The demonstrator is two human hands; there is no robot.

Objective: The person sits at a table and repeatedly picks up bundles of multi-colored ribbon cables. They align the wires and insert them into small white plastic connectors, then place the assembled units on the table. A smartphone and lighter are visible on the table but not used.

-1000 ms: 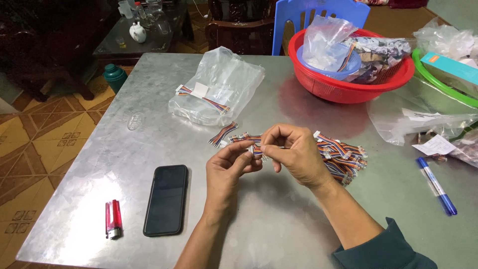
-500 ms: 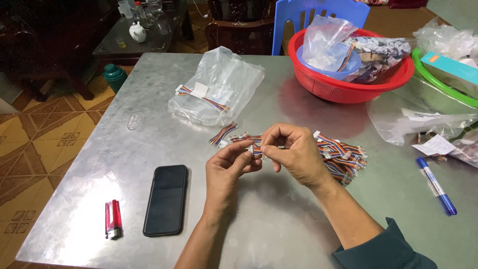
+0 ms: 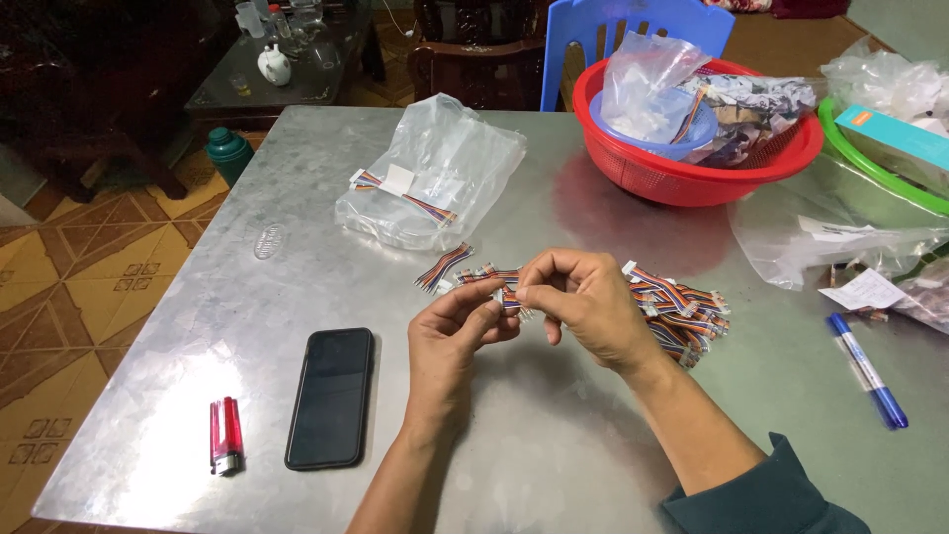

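Presently, a short rainbow wire cable (image 3: 502, 286) sits above the middle of the metal bench (image 3: 554, 435), pinched at its ends by both hands. Left hand (image 3: 457, 336) grip closed on it; right hand (image 3: 585, 297) likewise. A pile of cables (image 3: 687, 311) lies just right; phone (image 3: 331, 396) and lighter (image 3: 226, 435) lie left.

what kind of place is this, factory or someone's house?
Likely a home, not a factory: a metal table on patterned floor tiles, dark wooden furniture with a teapot behind, a plastic chair. Both hands hold small ribbon cables, so probably home piecework.
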